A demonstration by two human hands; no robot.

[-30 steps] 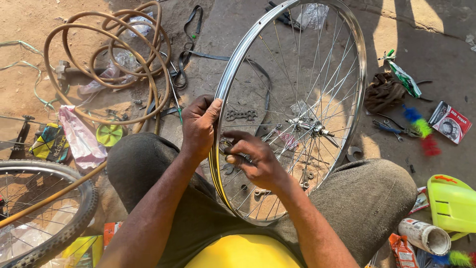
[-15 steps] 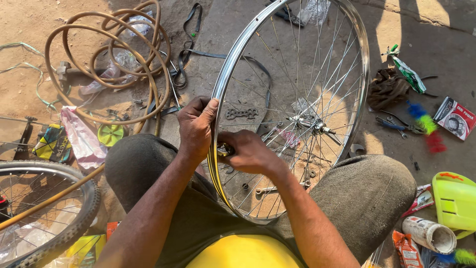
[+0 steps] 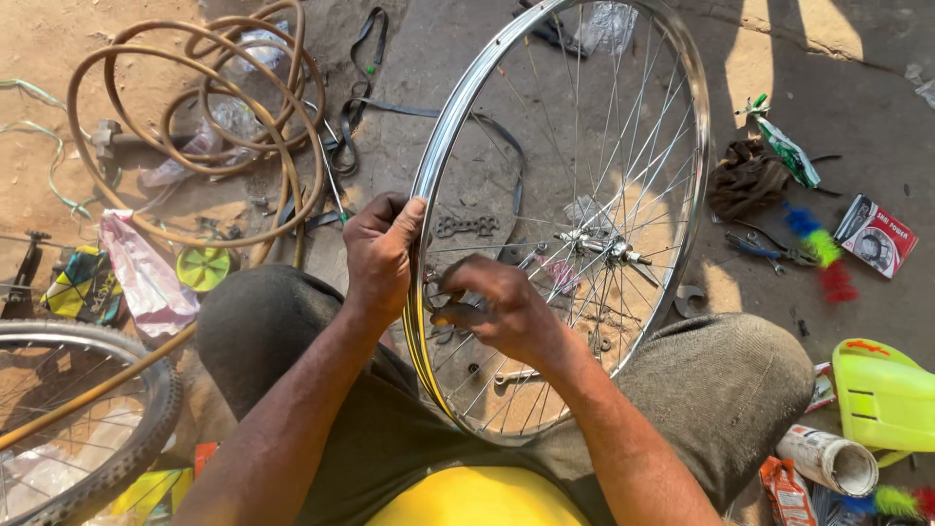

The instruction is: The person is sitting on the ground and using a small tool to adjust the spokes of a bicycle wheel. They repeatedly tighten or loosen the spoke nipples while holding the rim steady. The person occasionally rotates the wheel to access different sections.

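Observation:
A chrome bicycle wheel rim (image 3: 458, 117) with thin spokes and a hub (image 3: 604, 248) stands upright between my knees. My left hand (image 3: 382, 255) grips the rim's left edge from outside. My right hand (image 3: 497, 310) is inside the wheel, fingers pinched on a small tool at a spoke end by the rim, just beside the left hand. What the tool is exactly I cannot make out.
A coiled tan hose (image 3: 195, 136) lies far left. A tyred wheel (image 3: 97, 419) sits at the lower left. Pliers (image 3: 769, 248), a brown rag (image 3: 745, 175), a yellow-green plastic part (image 3: 881, 394), a rolled paper tube (image 3: 828, 460) and small packets are on the right.
My right hand has shifted slightly down along the rim's inner side, staying on the spoke end. The left hand keeps its grip on the rim.

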